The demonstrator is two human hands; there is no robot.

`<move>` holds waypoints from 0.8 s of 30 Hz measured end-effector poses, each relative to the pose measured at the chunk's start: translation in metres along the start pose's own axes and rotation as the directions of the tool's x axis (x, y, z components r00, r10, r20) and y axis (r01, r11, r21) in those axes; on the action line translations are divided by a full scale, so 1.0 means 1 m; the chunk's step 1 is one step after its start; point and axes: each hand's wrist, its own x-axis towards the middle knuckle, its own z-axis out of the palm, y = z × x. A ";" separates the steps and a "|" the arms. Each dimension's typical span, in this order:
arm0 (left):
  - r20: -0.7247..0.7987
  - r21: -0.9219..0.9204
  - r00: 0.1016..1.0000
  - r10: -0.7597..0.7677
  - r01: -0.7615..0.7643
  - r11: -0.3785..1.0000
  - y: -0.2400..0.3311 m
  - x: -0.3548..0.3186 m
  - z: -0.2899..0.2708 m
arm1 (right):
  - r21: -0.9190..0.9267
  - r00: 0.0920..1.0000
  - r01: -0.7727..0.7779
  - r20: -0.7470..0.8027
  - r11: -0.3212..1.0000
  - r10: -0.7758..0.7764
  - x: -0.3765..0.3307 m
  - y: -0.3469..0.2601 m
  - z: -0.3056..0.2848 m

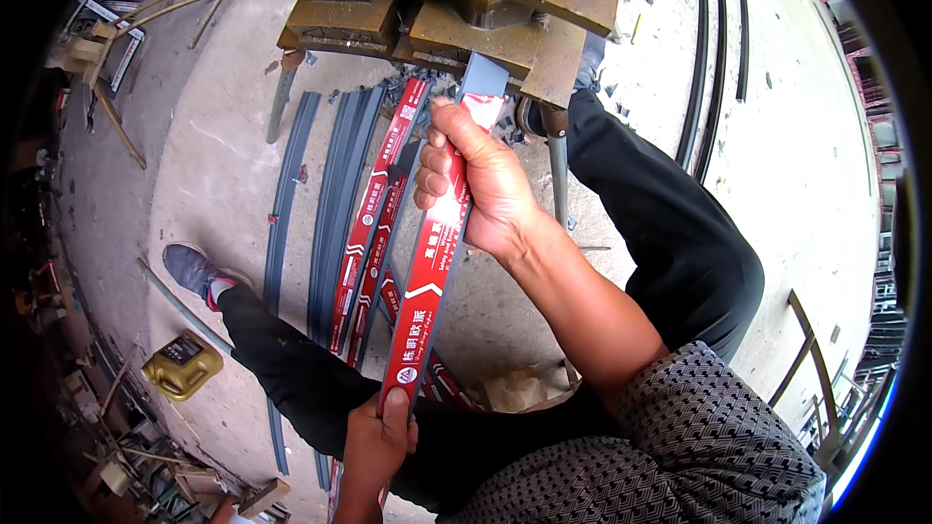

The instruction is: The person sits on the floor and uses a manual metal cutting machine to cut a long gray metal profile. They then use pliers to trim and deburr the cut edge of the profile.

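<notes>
A long, straight grey profile strip (427,272) covered in red printed film slants up in front of me. My right hand (487,180) is wrapped round its upper part, thumb along the top. Lower down, my left hand (379,442) grips the same strip with its thumb on the red face. The strip's bare grey upper end meets the edge of a heavy brown metal machine (466,34) with bolts on top. Whether that end sits inside a slot or only against the edge, I cannot tell.
On the concrete floor lie several grey strips (340,194) and red-filmed strips (367,223). Dark offcuts (398,87) scatter under the machine, which stands on metal legs (558,170). A yellow-brown jug (183,366) stands at left. Long black strips (701,68) lie at right.
</notes>
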 end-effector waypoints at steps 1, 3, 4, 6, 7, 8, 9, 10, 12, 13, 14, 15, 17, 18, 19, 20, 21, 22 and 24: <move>-0.023 0.018 0.999 0.028 -0.028 0.999 0.000 -0.001 0.001 | 0.003 0.999 -0.021 -0.036 1.000 0.021 -0.003 0.000 0.003; -0.015 0.023 0.999 0.033 -0.032 0.999 -0.005 -0.009 0.001 | -0.001 0.999 -0.047 0.000 0.999 0.047 -0.011 0.001 0.006; -0.009 0.027 0.999 0.035 -0.035 0.999 -0.008 -0.014 0.001 | 0.000 0.998 -0.058 0.014 0.998 0.058 -0.018 0.003 0.008; -0.032 0.021 0.999 0.044 -0.044 0.999 -0.027 -0.025 0.005 | -0.004 0.997 -0.047 0.054 0.999 0.047 -0.031 0.010 0.010; -0.052 0.019 0.998 0.030 -0.029 0.999 -0.038 -0.031 0.005 | 0.005 0.994 -0.061 0.088 0.998 0.060 -0.036 0.017 0.010; -0.089 0.023 0.995 0.042 -0.040 0.999 -0.046 -0.036 0.007 | 0.014 0.990 -0.075 0.122 0.997 0.073 -0.041 0.023 0.011; -0.129 0.027 0.990 0.062 -0.059 0.998 -0.054 -0.044 0.011 | -0.015 0.991 -0.067 0.118 0.998 0.069 -0.050 0.025 0.017; -0.168 0.032 0.982 0.081 -0.077 0.997 -0.061 -0.051 0.012 | -0.045 0.991 -0.060 0.114 0.997 0.064 -0.061 0.025 0.026; -0.211 0.073 0.965 0.153 -0.140 0.987 -0.075 -0.062 0.012 | -0.099 0.993 -0.034 0.112 0.994 0.045 -0.077 0.023 0.038; -0.236 0.086 0.955 0.179 -0.163 0.983 -0.083 -0.065 0.014 | -0.124 0.993 -0.016 0.114 0.992 0.030 -0.084 0.021 0.042; -0.259 0.099 0.944 0.204 -0.184 0.978 -0.089 -0.068 0.014 | -0.149 0.993 0.002 0.116 0.989 0.015 -0.089 0.020 0.046; -0.274 0.132 0.934 0.229 -0.200 0.971 -0.095 -0.071 0.015 | -0.204 0.989 0.055 0.144 0.977 -0.026 -0.092 0.022 0.045; -0.299 0.200 0.912 0.282 -0.229 0.953 -0.103 -0.075 0.017 | -0.303 0.991 0.074 0.128 0.950 -0.037 -0.103 0.020 0.046; -0.325 0.243 0.898 0.296 -0.224 0.944 -0.108 -0.077 0.020 | -0.348 0.992 0.077 0.121 0.934 -0.036 -0.109 0.020 0.049; -0.348 0.286 0.884 0.312 -0.217 0.933 -0.111 -0.078 0.023 | -0.384 0.989 0.114 0.134 0.916 -0.067 -0.114 0.019 0.050; -0.370 0.327 0.869 0.329 -0.209 0.921 -0.114 -0.080 0.026 | -0.434 0.992 0.095 0.112 0.896 -0.051 -0.121 0.016 0.050; -0.380 0.390 0.863 0.334 -0.178 0.904 -0.117 -0.082 0.030 | -0.483 0.996 0.072 0.087 0.873 -0.034 -0.129 0.011 0.049; -0.388 0.450 0.857 0.340 -0.146 0.881 -0.118 -0.082 0.035 | -0.531 0.998 0.049 0.061 0.846 -0.019 -0.135 0.008 0.046; -0.412 0.566 0.831 0.372 -0.086 0.820 -0.115 -0.087 0.047 | -0.597 0.995 0.074 0.102 0.799 -0.016 -0.139 0.003 0.036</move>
